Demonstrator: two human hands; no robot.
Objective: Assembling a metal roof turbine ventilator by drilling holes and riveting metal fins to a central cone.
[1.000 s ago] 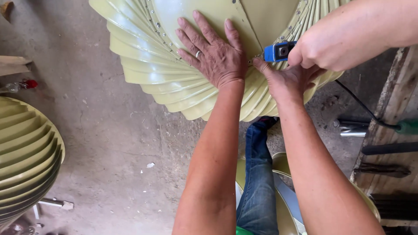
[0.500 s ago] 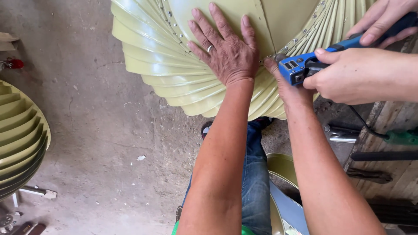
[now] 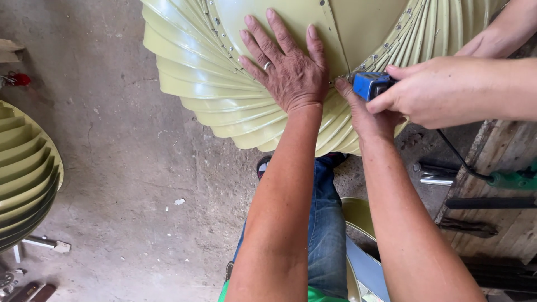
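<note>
Hidden: the right hand (image 3: 369, 114) sits mostly under a co-worker's hand (image 3: 442, 89) holding a blue tool (image 3: 370, 85); whether its fingers are bent or flat, I cannot tell.
Left hand (image 3: 288, 70): fingers spread, pressed flat on the green finned metal dome (image 3: 224, 95).
Dome: top cut off by the frame, over the concrete floor (image 3: 123, 184).
Stack: more finned pieces (image 3: 25, 173) at left, partly cropped.

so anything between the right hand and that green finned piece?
Partly. The right hand touches the green finned piece at its rivet line, but a co-worker's hand holding a blue tool lies over it. The left hand rests flat, unobstructed.
</note>
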